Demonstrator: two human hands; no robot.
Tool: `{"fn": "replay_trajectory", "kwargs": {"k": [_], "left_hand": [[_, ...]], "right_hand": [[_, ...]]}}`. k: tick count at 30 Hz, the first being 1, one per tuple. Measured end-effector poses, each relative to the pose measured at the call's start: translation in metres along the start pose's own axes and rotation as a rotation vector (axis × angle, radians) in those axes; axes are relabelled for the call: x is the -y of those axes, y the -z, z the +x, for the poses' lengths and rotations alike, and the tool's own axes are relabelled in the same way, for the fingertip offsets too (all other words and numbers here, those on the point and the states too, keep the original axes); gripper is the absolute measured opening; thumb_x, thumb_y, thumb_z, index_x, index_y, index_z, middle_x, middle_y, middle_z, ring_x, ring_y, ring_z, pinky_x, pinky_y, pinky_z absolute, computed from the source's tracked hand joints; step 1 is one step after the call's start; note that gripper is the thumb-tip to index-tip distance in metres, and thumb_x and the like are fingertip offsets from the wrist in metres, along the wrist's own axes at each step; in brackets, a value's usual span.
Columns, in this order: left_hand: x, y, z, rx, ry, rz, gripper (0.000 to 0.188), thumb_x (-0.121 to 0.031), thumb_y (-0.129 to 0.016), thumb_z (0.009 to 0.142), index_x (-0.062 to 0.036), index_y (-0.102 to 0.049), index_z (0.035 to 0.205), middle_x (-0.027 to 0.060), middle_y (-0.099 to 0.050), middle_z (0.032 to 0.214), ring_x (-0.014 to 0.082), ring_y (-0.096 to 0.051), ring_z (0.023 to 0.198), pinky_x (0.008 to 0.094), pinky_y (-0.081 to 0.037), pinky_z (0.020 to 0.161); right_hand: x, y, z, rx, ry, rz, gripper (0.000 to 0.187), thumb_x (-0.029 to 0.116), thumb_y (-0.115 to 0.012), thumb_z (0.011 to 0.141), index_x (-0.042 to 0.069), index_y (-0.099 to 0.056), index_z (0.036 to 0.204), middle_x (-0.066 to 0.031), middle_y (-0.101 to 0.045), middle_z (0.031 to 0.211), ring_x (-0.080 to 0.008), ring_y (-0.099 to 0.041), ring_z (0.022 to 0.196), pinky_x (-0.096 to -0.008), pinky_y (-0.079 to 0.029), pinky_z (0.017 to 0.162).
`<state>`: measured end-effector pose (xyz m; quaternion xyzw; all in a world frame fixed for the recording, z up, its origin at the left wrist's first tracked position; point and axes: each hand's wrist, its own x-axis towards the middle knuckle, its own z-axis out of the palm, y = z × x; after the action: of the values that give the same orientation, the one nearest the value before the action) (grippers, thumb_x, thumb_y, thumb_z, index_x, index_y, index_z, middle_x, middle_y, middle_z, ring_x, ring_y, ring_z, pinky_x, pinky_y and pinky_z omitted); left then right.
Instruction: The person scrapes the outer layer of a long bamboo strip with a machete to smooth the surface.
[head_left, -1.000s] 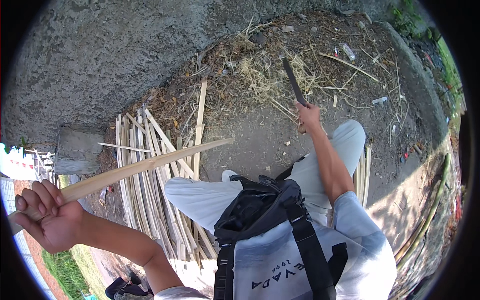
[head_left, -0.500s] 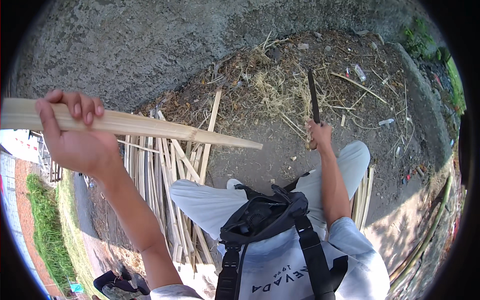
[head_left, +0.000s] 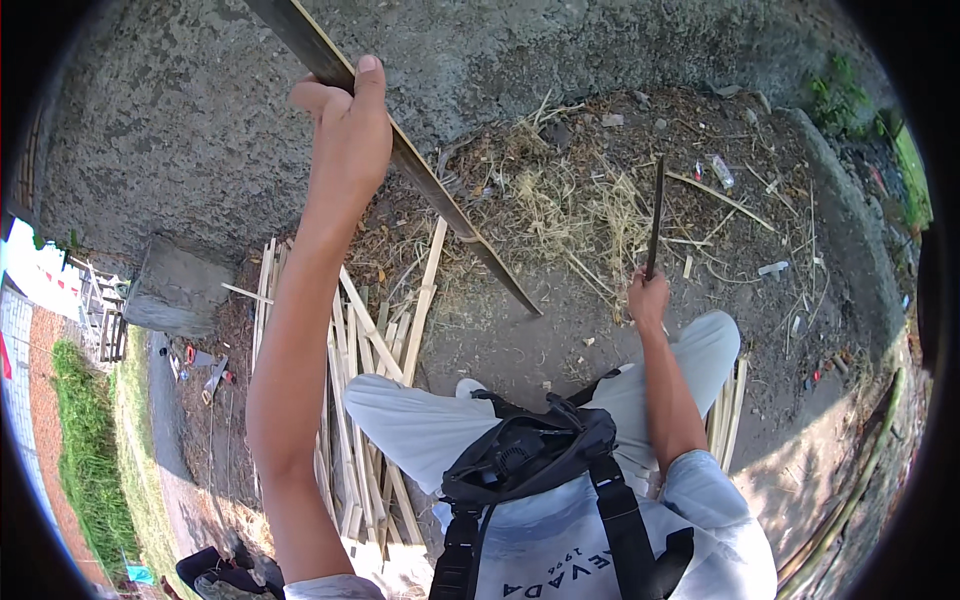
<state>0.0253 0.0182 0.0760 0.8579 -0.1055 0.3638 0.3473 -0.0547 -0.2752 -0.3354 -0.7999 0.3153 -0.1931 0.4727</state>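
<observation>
My left hand [head_left: 350,145], raised at the upper left, is closed round a long split bamboo slat [head_left: 425,182]. The slat slants down to the right, its dark outer side showing, and narrows to a pointed tip above the ground in front of my knees. Its other end runs out of the top of the picture. In my right hand [head_left: 649,298], near my right knee, a machete [head_left: 656,215] is gripped by its handle, which the fingers mostly hide. The dark, narrow blade points away from me and stays apart from the slat.
Several pale bamboo slats [head_left: 372,345] lie in a pile by my left leg, more slats [head_left: 727,410] by my right. Shavings [head_left: 560,210] cover the ground ahead, below a rough grey wall [head_left: 220,130]. A black bag [head_left: 535,455] hangs at my front. A concrete block [head_left: 180,285] stands left.
My left hand has swung up and to the right, and the slat now slopes steeply with its dark side showing instead of its pale face. The machete has shifted slightly right and toward me.
</observation>
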Motion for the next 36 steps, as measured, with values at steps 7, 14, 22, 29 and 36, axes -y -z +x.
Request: {"fn": "replay_trajectory", "kwargs": {"k": [7, 14, 22, 29, 36], "left_hand": [[-0.019, 0.031, 0.014, 0.239, 0.049, -0.225, 0.043, -0.034, -0.071, 0.084, 0.003, -0.053, 0.096, 0.0094, -0.058, 0.083, 0.0142, -0.056, 0.08, 0.0283, -0.045, 0.074], [0.007, 0.008, 0.025, 0.159, 0.108, -0.724, 0.023, -0.022, -0.064, 0.089, -0.0014, -0.055, 0.089, 0.0081, -0.059, 0.077, 0.0199, -0.063, 0.07, 0.0321, -0.051, 0.072], [-0.005, -0.002, 0.024, 0.387, 0.133, -1.041, 0.033, -0.032, -0.044, 0.098, -0.0039, -0.049, 0.081, 0.0078, -0.056, 0.069, 0.0211, -0.062, 0.059, 0.0338, -0.053, 0.053], [-0.012, -0.027, 0.015, 0.097, 0.161, -1.007, 0.043, -0.032, -0.046, 0.098, -0.0116, -0.035, 0.062, -0.0012, -0.032, 0.048, 0.0097, -0.03, 0.036, 0.0257, -0.027, 0.037], [-0.024, -0.044, 0.01, -0.246, 0.105, -0.626, 0.044, -0.028, -0.047, 0.096, -0.0011, -0.041, 0.061, 0.0043, -0.038, 0.047, 0.0169, -0.038, 0.047, 0.0377, -0.031, 0.052]], "right_hand": [[0.041, 0.001, -0.031, -0.098, 0.12, 0.037, 0.032, 0.027, -0.061, 0.085, -0.002, -0.062, 0.1, -0.0214, -0.066, 0.077, -0.0408, -0.064, 0.075, -0.0469, -0.048, 0.067], [0.031, 0.001, -0.026, 0.28, 0.04, -0.26, 0.032, 0.028, -0.059, 0.087, -0.003, -0.064, 0.096, -0.0228, -0.064, 0.07, -0.0405, -0.064, 0.071, -0.0455, -0.048, 0.063], [0.117, 0.031, -0.043, 0.399, 0.131, -0.057, 0.036, 0.03, -0.054, 0.093, -0.005, -0.06, 0.085, -0.0119, -0.055, 0.056, -0.0224, -0.053, 0.045, -0.0391, -0.042, 0.048], [0.204, 0.07, -0.08, 0.873, -0.267, 0.523, 0.029, 0.028, -0.047, 0.098, 0.001, -0.057, 0.098, 0.0038, -0.04, 0.06, -0.0063, -0.037, 0.044, -0.0248, -0.034, 0.04], [0.297, 0.098, -0.118, 0.985, 0.088, -0.056, 0.03, 0.027, -0.044, 0.099, 0.0, -0.058, 0.099, 0.0035, -0.043, 0.06, -0.0056, -0.039, 0.046, -0.0241, -0.035, 0.042]]}}
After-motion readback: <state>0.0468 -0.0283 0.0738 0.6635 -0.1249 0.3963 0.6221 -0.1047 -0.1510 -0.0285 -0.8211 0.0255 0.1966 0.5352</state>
